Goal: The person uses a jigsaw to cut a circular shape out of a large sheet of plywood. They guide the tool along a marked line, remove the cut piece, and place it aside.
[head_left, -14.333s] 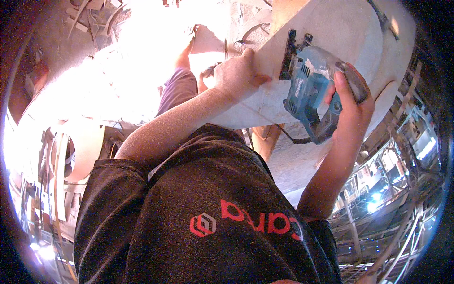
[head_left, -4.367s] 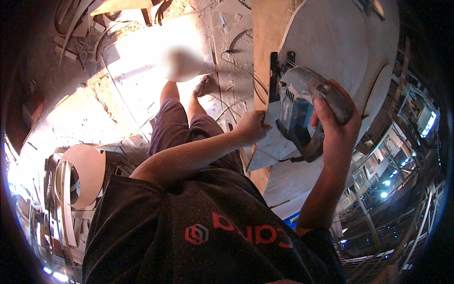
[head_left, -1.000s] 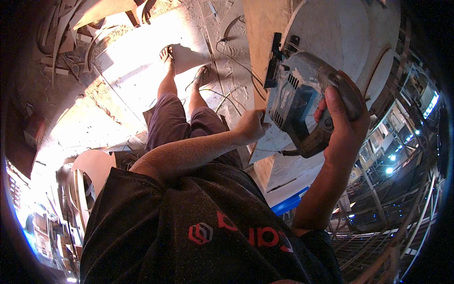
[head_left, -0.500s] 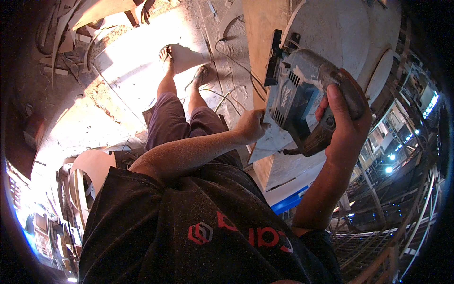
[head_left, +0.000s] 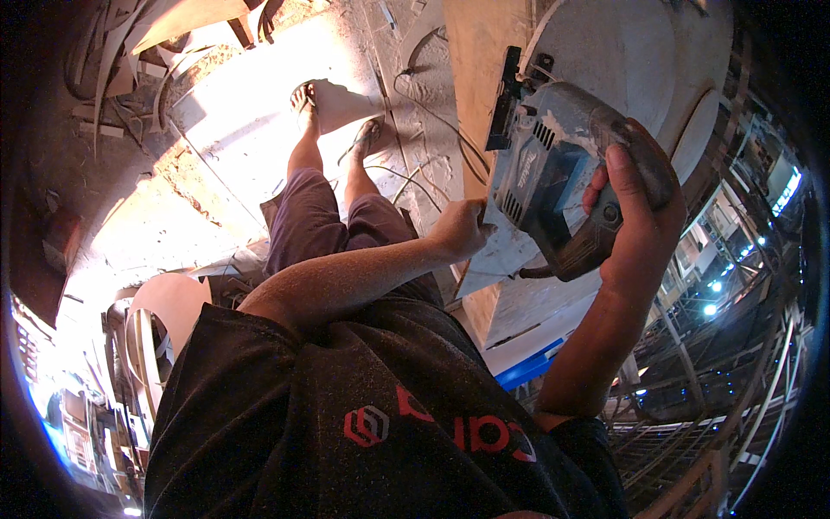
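Observation:
My right hand (head_left: 638, 201) is wrapped round the handle of a grey and black jigsaw (head_left: 546, 169), thumb along the grip. The tool is tilted, its black base plate (head_left: 503, 102) facing the far left and its cord end low near my body. It is over a pale dusty board (head_left: 596, 60), and I cannot tell whether the blade touches it. Left of the jigsaw, my left hand (head_left: 462, 231) is closed at the edge of a pale, pointed sheet (head_left: 500, 255), pinching it between thumb and fingers. The tool's body hides part of the board and sheet.
Black cable (head_left: 441, 121) trails across the dusty floor beside my feet (head_left: 304, 102). Curved wood offcuts (head_left: 117, 65) lie at the far left. A wooden panel (head_left: 474, 95) runs beside the board. Thin strips and frames (head_left: 692, 381) are stacked at the right.
My right hand and the jigsaw have shifted slightly to the right, with the base plate a little farther from me. My left hand stays at the sheet's edge.

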A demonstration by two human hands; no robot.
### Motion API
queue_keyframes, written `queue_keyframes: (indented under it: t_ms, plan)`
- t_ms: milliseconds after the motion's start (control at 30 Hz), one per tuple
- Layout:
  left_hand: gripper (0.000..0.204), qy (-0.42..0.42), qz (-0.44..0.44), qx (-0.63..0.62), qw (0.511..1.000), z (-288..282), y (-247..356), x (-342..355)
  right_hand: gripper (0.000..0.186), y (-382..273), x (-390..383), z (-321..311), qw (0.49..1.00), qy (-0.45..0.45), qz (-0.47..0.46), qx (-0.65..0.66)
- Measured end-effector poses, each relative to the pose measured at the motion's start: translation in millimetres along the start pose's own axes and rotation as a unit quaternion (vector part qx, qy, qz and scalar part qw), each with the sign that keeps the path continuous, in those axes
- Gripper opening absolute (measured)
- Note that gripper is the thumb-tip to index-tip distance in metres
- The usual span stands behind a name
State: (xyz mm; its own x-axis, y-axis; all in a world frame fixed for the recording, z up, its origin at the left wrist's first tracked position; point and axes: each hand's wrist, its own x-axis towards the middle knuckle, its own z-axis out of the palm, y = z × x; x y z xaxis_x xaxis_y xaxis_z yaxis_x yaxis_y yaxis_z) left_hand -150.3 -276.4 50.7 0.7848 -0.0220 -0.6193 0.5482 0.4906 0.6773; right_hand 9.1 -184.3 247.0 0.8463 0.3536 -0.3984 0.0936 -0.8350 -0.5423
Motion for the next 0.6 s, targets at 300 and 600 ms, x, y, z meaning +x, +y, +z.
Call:
queue_keyframes:
  t_ms: [300,600]
  plan:
    - [0.027,-0.008,0.002,0.027,1.000,-2,3,3,0.049,0,4,1,0.998,-0.002,-0.018,-0.053]
    - [0.027,0.006,0.017,-0.010,1.000,3,-6,6,0.045,-5,9,-2,0.998,-0.022,-0.018,-0.047]
